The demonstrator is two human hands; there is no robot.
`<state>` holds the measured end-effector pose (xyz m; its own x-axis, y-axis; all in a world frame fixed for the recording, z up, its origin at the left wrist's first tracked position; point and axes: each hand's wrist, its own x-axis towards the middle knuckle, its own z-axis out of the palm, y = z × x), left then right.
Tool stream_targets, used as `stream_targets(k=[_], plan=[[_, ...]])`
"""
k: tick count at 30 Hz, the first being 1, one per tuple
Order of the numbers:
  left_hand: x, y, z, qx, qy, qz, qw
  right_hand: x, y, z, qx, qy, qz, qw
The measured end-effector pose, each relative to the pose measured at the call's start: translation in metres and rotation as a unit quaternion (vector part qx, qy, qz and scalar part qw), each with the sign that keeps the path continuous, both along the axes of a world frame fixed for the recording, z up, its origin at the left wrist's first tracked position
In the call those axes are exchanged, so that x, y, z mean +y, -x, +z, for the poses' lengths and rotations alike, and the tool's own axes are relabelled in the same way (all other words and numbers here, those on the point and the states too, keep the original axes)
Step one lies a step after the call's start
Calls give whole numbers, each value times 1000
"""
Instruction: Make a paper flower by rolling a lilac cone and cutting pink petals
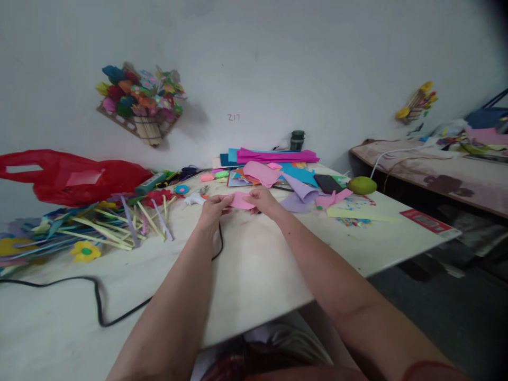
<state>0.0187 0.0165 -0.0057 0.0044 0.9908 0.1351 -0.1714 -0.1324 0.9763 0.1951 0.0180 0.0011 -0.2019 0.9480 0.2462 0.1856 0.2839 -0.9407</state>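
Observation:
Between my two hands a small pink sheet of craft foam or paper (239,200) is stretched out a little above the table. Thumb and fingers of my left hand (216,207) pinch its left edge. On the opposite edge my right hand (261,200) pinches it too. Just beyond my left hand lies a white glue gun (194,199), its black cord (221,243) running under my left forearm. Past my right hand are a larger pink piece (261,173) and a lilac sheet with a curled edge (299,191).
Strips and foam flowers (85,251) cover the table's left side, with a red plastic bag (79,177) behind. A dark phone (328,183), a green mango-like fruit (362,185) and a pale yellow strip (357,214) lie right. Rolled coloured sheets (278,155) rest against the wall.

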Motion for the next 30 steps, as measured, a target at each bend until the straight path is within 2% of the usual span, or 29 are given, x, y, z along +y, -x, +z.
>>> stream_targets(k=[5, 12, 19, 24, 30], plan=[[-5, -5, 4, 40, 5, -27, 999, 0, -1, 1, -11, -11, -4, 1000], [-6, -7, 4, 103, -93, -21, 990, -2, -3, 4, -1, -29, -12, 999], [-10, -11, 7, 95, -99, -34, 990, -1, -6, 5, 32, -46, -32, 998], [-7, -12, 7, 83, -98, -31, 991, 2, -7, 4, 43, -19, -52, 998], [-3, -11, 7, 51, -97, 4, 994, 6, -7, 7, 76, -9, -138, 988]])
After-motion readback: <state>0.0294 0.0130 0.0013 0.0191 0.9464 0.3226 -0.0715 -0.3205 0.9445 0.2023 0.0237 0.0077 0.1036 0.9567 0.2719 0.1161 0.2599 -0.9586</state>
